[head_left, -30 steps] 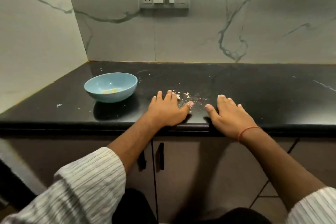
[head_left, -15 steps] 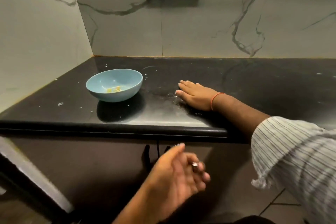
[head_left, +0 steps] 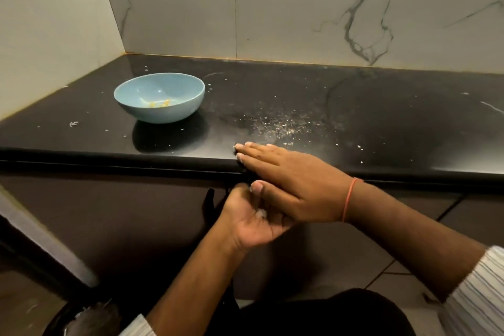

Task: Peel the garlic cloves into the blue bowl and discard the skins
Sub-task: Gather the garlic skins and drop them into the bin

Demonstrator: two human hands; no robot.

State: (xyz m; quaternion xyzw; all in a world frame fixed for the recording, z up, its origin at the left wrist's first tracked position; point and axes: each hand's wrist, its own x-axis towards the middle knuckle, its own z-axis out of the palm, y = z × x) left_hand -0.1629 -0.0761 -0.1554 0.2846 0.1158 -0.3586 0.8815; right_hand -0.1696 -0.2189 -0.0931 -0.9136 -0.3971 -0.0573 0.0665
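Two hands at counter edge (head_left: 163, 157): I see right hand (head_left: 289, 174) flat, sweeping skin flecks (head_left: 275, 125) into cupped left palm (head_left: 251, 224); blue bowl (head_left: 159, 97) aside.

Glossy black stone counter (head_left: 381, 117) (flecked); smooth matt blue bowl (head_left: 174, 110); veined marble wall (head_left: 300, 13).

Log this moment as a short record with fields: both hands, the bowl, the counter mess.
right hand: flat, fingers straight, at the counter's front edge, palm down
left hand: cupped palm up just below the edge, under the right hand
bowl: blue bowl upright on the counter, a few yellowish bits inside
mess: garlic skin crumbs scattered behind the right hand
likely action: sweeping skins off the edge into the left palm
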